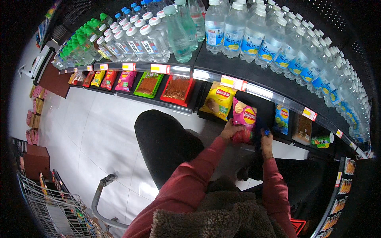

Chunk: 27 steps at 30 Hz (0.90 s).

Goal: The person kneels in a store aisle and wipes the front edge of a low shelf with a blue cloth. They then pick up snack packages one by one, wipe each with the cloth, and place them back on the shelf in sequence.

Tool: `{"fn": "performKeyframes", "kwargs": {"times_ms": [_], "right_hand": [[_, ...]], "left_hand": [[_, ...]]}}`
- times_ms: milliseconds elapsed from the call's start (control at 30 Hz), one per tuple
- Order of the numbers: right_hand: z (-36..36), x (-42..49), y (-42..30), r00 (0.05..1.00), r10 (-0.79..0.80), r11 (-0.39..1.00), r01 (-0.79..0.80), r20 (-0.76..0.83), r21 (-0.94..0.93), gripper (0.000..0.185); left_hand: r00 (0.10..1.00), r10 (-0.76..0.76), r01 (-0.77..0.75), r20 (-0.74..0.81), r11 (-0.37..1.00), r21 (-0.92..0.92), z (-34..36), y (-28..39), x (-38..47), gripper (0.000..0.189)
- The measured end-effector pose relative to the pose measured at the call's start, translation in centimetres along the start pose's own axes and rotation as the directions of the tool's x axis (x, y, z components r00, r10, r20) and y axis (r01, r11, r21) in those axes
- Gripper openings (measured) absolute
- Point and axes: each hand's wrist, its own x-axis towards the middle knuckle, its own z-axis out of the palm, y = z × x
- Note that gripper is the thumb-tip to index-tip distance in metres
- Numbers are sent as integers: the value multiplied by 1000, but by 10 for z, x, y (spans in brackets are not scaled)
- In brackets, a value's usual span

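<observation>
My left hand is closed on the lower left of a pink Lay's chip bag, which lies over the lower shelf's front edge. A red bag shows just beneath it, beside my left fingers. At the right of the bags, my right hand is at a dark, blurred item with a blue spot near the fingers; what exactly it grips cannot be told. A yellow Lay's bag stands left of the pink one. Farther right on that shelf is a blue Lay's bag.
Clear bottles crowd the upper shelf, above a price rail. Red and green snack packs line the lower shelf at left; green canisters lie at right. A wire shopping cart stands at lower left on the tiled floor.
</observation>
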Motion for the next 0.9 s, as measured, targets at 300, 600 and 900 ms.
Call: {"fn": "performKeyframes", "kwargs": {"times_ms": [300, 600, 900], "right_hand": [[18, -75, -85, 740, -657, 697, 669, 145, -258, 59], [1, -5, -41, 904, -418, 866, 369, -86, -338, 35], [26, -45, -49, 860, -511, 834, 490, -16, -255, 40]], "left_hand": [[995, -28, 22, 98, 997, 68, 14, -12, 13, 71], [945, -172, 79, 277, 946, 315, 50, 7, -35, 82], [995, -77, 64, 57, 977, 201, 35, 25, -40, 55]]}}
